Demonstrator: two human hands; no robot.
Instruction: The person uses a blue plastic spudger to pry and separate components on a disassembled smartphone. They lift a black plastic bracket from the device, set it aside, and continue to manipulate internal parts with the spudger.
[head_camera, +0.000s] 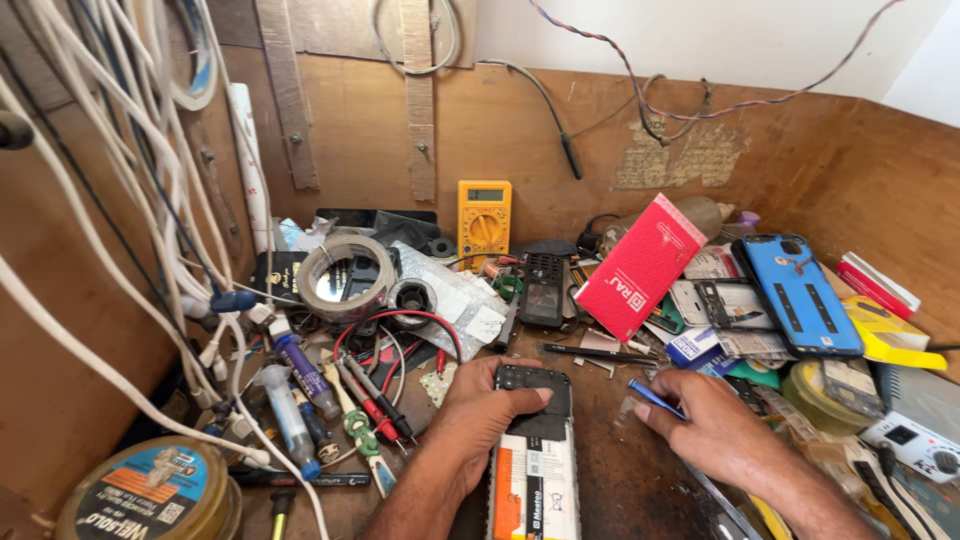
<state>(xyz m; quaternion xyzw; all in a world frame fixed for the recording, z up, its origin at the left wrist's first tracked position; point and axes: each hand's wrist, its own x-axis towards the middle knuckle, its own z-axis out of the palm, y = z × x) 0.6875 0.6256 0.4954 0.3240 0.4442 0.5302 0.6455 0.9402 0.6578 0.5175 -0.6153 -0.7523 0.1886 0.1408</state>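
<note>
An opened mobile phone (537, 455) lies back-up on the brown bench, with its black circuit area at the top and a white and orange battery below. My left hand (478, 412) rests on its left side, thumb laid across the dark upper part, pinning it down. My right hand (708, 428) sits to the right of the phone and pinches a thin blue tool (656, 397) between its fingertips, the tip pointing up and left, a little away from the phone.
A yellow multimeter (484, 217) leans on the back wall. A red box (641, 265), a blue phone case (796, 294), tape rolls (346, 276), probe leads (372, 400), syringes (284, 411) and a solder spool (150, 492) crowd the bench. White cables (120, 200) hang at left.
</note>
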